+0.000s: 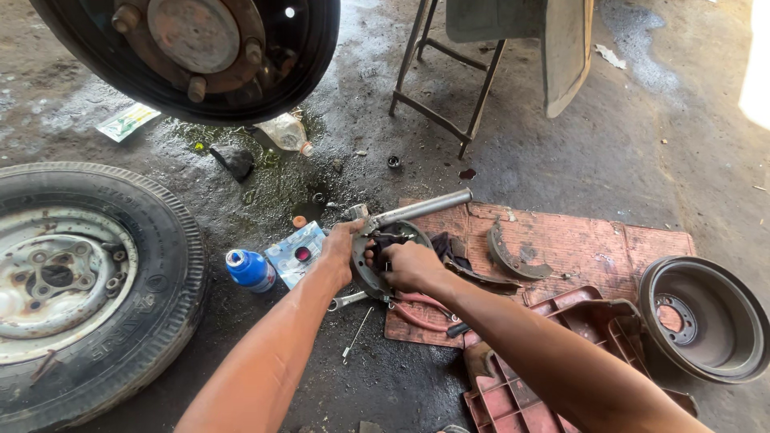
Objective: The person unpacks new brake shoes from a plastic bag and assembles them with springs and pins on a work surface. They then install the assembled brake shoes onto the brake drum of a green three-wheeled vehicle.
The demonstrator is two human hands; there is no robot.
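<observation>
Just left of the frame's centre, both hands work on a curved brake shoe (370, 269) held on edge above the oily concrete floor (561, 152). The left hand (341, 248) is clenched around the shoe's upper end, where a long grey metal bar (417, 208) runs up and to the right from the grip; whether the fingers also close on the bar I cannot tell. The right hand (409, 266) is closed over the shoe's inner face, pressing a dark rag (385, 240) against it.

The step in hand looks like cleaning or prying at the shoe while it is steadied. The next move calls for a firm hold by the left hand so the shoe does not twist, and careful pressure from the right hand along the curve.

A second brake shoe (513, 255) lies on the reddish mat (577, 240) to the right, well apart from the hands. A brake drum (706, 321) sits at the right edge, open side up. A red plastic tray (513, 393) lies at lower centre. A blue spray can (249, 269) lies just left of the left hand, and a spanner (346, 301) rests on the floor below it. A wheel with tyre (80, 289) lies flat at the left, and the bare wheel hub (192, 40) hangs at the upper left.
</observation>
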